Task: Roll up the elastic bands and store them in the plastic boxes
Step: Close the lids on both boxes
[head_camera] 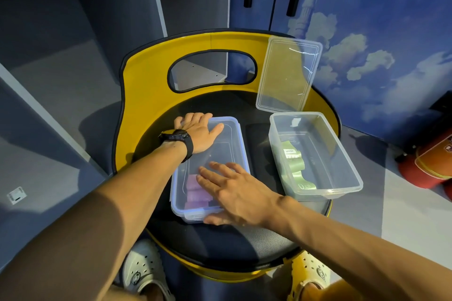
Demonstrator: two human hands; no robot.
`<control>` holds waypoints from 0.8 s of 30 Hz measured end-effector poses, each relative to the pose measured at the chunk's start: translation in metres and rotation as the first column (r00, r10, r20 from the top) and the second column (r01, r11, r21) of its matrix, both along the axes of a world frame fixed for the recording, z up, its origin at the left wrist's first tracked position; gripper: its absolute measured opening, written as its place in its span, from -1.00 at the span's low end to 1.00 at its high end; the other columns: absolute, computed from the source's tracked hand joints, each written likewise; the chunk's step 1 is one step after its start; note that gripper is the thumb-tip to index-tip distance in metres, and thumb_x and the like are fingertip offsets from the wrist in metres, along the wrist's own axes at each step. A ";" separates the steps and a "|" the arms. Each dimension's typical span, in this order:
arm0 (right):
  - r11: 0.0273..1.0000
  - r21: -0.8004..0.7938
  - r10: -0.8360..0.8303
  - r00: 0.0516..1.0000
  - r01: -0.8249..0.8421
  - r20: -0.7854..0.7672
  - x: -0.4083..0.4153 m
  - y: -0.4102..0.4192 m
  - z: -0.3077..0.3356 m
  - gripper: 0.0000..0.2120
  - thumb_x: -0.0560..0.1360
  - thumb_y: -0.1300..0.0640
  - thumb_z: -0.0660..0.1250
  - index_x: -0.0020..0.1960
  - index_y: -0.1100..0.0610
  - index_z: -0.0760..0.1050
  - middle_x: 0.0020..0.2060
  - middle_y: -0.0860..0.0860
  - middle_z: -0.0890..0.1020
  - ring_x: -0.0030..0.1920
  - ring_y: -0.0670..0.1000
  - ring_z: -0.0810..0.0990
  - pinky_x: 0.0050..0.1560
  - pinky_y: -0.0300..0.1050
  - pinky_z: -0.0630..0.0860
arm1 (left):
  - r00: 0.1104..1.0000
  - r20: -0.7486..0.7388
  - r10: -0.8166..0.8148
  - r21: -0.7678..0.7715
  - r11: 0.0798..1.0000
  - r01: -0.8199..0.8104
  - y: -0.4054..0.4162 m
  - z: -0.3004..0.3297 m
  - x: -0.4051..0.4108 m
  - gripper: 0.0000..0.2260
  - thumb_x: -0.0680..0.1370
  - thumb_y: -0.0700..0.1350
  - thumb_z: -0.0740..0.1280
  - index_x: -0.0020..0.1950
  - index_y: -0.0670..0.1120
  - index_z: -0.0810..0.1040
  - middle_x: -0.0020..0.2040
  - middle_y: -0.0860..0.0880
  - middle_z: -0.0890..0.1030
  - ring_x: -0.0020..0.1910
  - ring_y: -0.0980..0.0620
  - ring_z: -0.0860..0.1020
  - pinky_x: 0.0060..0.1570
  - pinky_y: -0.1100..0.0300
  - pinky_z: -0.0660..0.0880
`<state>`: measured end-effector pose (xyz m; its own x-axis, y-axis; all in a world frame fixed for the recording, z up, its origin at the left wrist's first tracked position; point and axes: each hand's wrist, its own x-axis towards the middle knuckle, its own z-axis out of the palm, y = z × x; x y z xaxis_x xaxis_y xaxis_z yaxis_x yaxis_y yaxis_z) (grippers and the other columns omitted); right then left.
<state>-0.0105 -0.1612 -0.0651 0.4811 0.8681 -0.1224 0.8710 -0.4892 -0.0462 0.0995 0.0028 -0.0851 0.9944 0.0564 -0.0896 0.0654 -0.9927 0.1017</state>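
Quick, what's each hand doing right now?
Left hand: open, pressing the clear plastic lid.
Right hand: open, flat on the same lid.

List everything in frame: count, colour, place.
lidded box: 1, clear with blue rim, left on seat
purple bands: rolled, count unclear, inside lidded box, near end
open box: 1, clear, right on seat
green band: 1, green, inside open box
loose lid: 1, clear, leaning on chair back behind open box
chair: 1, yellow shell, black seat
red object: red-orange, floor at right, unclear what
shoes: 2, pale, below seat
watch: 1, black, left wrist
left hand: flat on far end of box lid
right hand: flat on near end of box lid
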 end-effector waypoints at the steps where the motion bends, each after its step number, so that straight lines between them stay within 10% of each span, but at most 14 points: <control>1: 1.000 0.002 0.001 1.000 -0.001 0.009 -0.001 0.000 0.000 -0.25 0.57 -0.23 0.17 0.55 0.24 0.10 0.54 0.18 0.18 0.54 0.23 0.12 0.46 0.22 0.13 | 1.000 -0.001 -0.002 0.003 1.000 0.002 0.001 0.000 0.001 -0.48 0.61 0.25 -0.05 0.50 0.03 0.18 0.48 -0.07 0.29 0.45 -0.11 0.22 0.40 -0.09 0.08; 13: 0.998 0.053 -0.018 0.998 0.015 0.057 0.000 -0.003 -0.012 -0.28 0.54 -0.27 0.15 0.47 0.25 0.31 0.45 0.18 0.38 0.44 0.25 0.34 0.36 0.24 0.35 | 1.000 0.013 -0.003 0.011 1.000 0.003 -0.001 -0.003 0.002 -0.51 0.61 0.24 -0.04 0.46 0.03 0.24 0.45 -0.07 0.32 0.43 -0.11 0.24 0.38 -0.08 0.10; 19: 0.920 0.290 -0.221 0.960 0.265 -0.174 0.007 -0.011 -0.001 -0.19 0.52 -0.34 0.16 0.58 0.11 0.06 0.58 0.03 0.08 0.58 0.02 -0.04 0.48 -0.18 -0.23 | 0.999 0.031 0.037 -0.128 0.991 -0.033 0.002 0.003 -0.012 -0.47 0.63 0.21 -0.14 0.57 0.03 0.00 0.59 0.02 0.02 0.56 -0.04 -0.02 0.49 -0.05 -0.13; 24: 0.824 0.214 -0.502 0.851 0.525 -0.154 0.020 -0.010 -0.013 -0.32 0.63 -0.21 -0.03 0.58 0.16 -0.09 0.58 0.12 -0.11 0.58 0.11 -0.20 0.55 -0.02 -0.23 | 1.000 0.015 0.008 -0.154 0.988 -0.006 0.003 0.006 -0.059 -0.49 0.66 0.14 -0.12 0.58 0.01 -0.05 0.60 0.03 -0.06 0.57 0.03 -0.12 0.50 0.05 -0.21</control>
